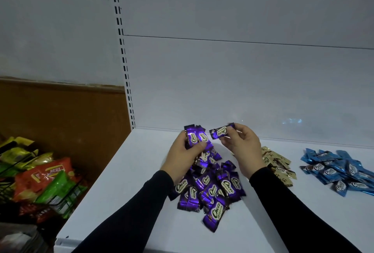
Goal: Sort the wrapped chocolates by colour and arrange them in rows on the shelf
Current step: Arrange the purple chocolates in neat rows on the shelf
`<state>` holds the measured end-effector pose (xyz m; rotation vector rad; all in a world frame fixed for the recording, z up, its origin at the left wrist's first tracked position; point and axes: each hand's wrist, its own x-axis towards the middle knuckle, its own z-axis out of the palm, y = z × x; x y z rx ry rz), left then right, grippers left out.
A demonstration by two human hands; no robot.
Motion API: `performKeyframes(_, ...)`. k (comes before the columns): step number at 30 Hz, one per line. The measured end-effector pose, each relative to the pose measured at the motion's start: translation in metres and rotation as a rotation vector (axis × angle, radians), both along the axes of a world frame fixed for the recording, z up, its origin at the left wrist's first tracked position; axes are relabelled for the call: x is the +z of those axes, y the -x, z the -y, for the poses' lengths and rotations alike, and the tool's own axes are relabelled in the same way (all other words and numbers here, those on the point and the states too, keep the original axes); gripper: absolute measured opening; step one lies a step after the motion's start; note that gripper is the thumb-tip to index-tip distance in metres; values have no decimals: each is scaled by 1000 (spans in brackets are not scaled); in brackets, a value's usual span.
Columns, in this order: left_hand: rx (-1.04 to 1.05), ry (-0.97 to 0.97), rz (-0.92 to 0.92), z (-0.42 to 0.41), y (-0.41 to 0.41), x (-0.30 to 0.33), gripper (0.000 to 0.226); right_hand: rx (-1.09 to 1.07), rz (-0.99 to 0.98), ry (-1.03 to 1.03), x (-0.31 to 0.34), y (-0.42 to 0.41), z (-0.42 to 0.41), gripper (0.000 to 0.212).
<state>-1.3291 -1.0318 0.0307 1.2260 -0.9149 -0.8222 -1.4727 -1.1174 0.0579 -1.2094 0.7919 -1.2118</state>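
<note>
Purple foil-wrapped chocolates [210, 188] heaped on white shelf [125, 171], "Choco" labels

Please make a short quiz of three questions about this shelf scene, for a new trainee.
1. True or false: the right hand pinches one purple chocolate above the shelf.
2. Multiple choice: which pile lies furthest to the person's right? A) purple pile B) gold pile C) blue pile
3. Fill in: the left hand grips a small stack of purple chocolates whose wrappers read "____".

Key: 1. true; 2. C; 3. Choco
</note>
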Motion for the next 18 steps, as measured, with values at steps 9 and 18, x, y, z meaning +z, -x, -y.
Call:
performKeyframes(9, 147, 41, -428, -1, -28, 7, 30, 118, -72, -13, 2, -8, -8, 17)
performKeyframes(18, 426, -13, -389, -27, -99, 3, 38, 336, -187, 17, 7, -56, -12, 16)
